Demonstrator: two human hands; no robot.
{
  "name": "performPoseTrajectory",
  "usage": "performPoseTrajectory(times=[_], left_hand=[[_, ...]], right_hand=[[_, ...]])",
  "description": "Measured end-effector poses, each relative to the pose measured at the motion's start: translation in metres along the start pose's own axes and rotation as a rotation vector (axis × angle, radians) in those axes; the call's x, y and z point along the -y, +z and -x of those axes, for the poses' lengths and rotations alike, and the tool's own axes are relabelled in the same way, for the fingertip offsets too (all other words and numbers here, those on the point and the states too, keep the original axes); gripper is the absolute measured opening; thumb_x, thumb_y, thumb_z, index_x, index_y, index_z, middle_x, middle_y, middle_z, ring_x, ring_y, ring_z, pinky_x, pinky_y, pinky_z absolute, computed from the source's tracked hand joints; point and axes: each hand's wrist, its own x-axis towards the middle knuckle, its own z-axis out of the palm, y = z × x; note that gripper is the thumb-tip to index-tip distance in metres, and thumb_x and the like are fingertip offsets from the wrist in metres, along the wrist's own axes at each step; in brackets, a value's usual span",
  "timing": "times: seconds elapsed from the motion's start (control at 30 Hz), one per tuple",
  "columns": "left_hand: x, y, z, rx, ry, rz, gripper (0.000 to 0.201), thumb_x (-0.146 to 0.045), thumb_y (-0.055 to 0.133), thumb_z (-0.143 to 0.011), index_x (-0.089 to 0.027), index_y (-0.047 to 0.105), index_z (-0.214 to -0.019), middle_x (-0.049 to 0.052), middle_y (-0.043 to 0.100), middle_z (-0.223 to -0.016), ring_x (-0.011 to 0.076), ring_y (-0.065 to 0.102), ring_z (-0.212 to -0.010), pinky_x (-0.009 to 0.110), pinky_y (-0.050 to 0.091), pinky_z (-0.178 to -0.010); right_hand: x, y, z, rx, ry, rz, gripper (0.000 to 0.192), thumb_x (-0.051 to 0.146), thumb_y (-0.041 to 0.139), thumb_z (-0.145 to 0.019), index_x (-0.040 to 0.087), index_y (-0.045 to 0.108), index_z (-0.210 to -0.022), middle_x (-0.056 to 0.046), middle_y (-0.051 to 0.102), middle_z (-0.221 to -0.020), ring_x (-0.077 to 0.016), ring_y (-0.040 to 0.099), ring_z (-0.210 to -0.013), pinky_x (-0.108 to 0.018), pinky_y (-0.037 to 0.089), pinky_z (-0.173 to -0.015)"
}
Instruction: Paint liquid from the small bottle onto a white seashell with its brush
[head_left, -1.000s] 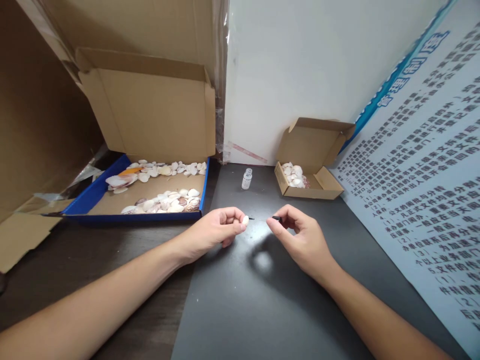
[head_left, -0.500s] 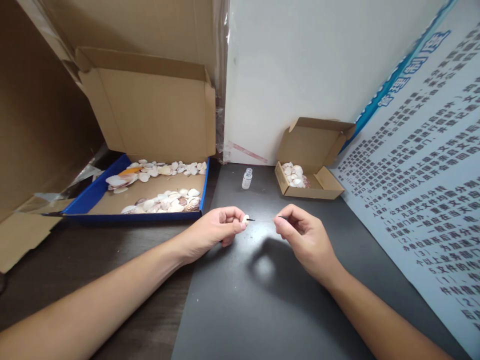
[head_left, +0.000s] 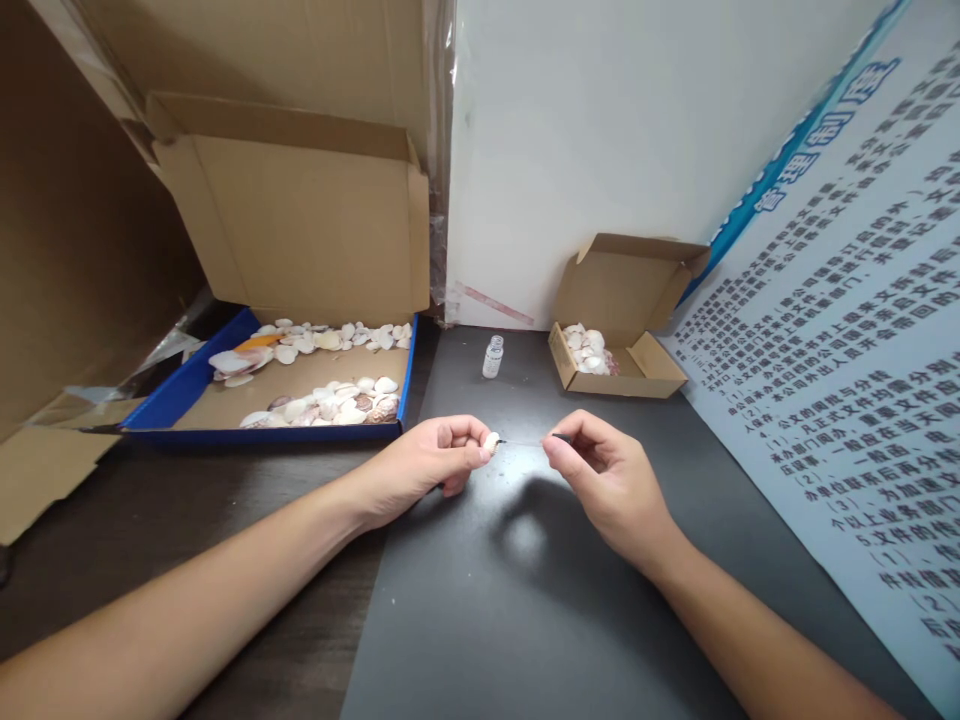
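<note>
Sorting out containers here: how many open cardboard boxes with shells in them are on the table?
2. A large blue-sided box at the left, beyond the left hand, and a small brown box at the right by the wall, behind the right hand.

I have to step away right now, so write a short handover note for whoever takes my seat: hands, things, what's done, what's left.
Left hand: fingers pinch a small shell above the black mat.
Right hand: pinches a thin dark tool, tip aimed at the shell, not touching it.
Open vial stands behind the hands.
Done: some shells lie in the small box.
Left: many shells remain in the blue tray.
</note>
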Motion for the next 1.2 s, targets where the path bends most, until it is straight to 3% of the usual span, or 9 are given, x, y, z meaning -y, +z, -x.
performPoseTrajectory(times=[0.43, 0.8, 1.03, 1.2], left_hand=[[-0.0021, 0.0036, 0.001, -0.017, 0.009, -0.04, 0.028, -0.041, 0.07, -0.083, -0.018, 0.053, -0.084, -0.007, 0.041, -0.066, 0.0066, 0.035, -0.054, 0.023, 0.026, -0.053], [-0.002, 0.004, 0.0008, -0.027, 0.039, -0.045, 0.033, -0.043, 0.073, -0.081, -0.019, 0.051, -0.087, -0.008, 0.043, -0.063, 0.0065, 0.037, -0.052, 0.022, 0.026, -0.051], [-0.0029, 0.0042, 0.0019, -0.019, 0.046, -0.064, 0.029, -0.041, 0.071, -0.083, -0.019, 0.052, -0.084, -0.007, 0.042, -0.065, 0.0068, 0.037, -0.053, 0.022, 0.027, -0.052], [-0.0028, 0.0041, 0.0018, -0.014, 0.047, -0.081, 0.028, -0.04, 0.071, -0.083, -0.02, 0.052, -0.083, -0.007, 0.043, -0.064, 0.0072, 0.038, -0.054, 0.022, 0.028, -0.052]], right_hand=[[-0.0045, 0.0016, -0.0019, -0.069, -0.012, 0.058, 0.025, 0.037, 0.063, -0.086, 0.021, 0.054, -0.07, 0.003, 0.05, -0.061, -0.013, 0.047, -0.057, -0.027, 0.038, -0.057], [-0.0027, 0.0024, 0.0014, 0.021, -0.032, 0.008, 0.022, 0.034, 0.064, -0.084, 0.022, 0.053, -0.071, 0.003, 0.052, -0.062, -0.0135, 0.049, -0.058, -0.027, 0.04, -0.059], [-0.0028, 0.0011, -0.001, -0.079, -0.034, 0.08, 0.025, 0.036, 0.064, -0.086, 0.021, 0.054, -0.069, 0.003, 0.051, -0.06, -0.0131, 0.048, -0.056, -0.027, 0.038, -0.057], [-0.0031, 0.0022, 0.0008, -0.056, -0.054, 0.052, 0.023, 0.035, 0.065, -0.084, 0.021, 0.054, -0.07, 0.003, 0.052, -0.061, -0.0137, 0.049, -0.057, -0.027, 0.04, -0.058]])
